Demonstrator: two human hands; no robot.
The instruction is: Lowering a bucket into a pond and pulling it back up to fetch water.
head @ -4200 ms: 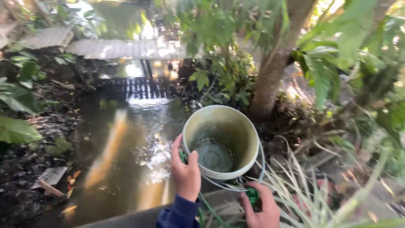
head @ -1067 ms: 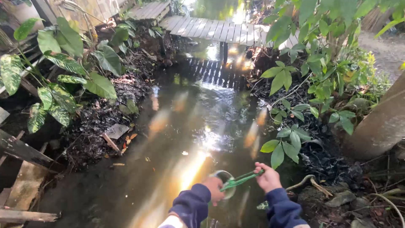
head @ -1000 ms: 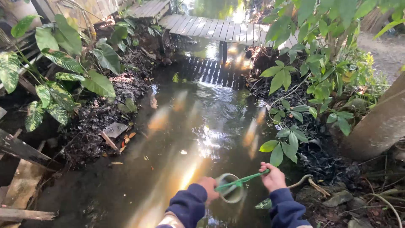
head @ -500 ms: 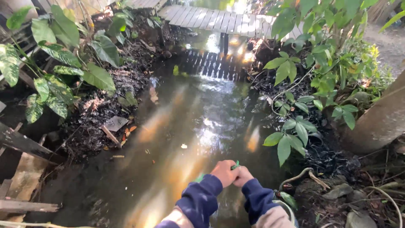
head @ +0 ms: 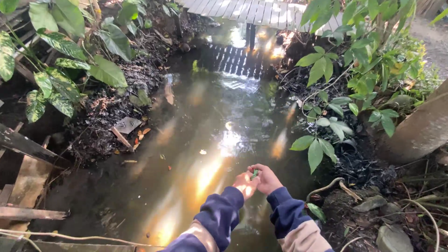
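Rope (head: 254, 174), thin, green and cord-like, shows only as a short stub pinched between the left hand (head: 245, 184) and the right hand (head: 267, 178), both fists closed tight around it and pressed together at 6 o'clock over the water. Murky brown stream water (head: 210, 130) carries glossy sun glints; at 12 o'clock lies a pale slatted plank footbridge (head: 261, 9), at 9 o'clock broad mottled leaves (head: 56, 84) over dark crumbly mud, at 3 o'clock a smooth grey tree trunk (head: 420, 130).

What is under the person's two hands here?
Under the left hand and right hand, which grip a green cord, lies murky brown water. Sleeves hide whatever hangs below.
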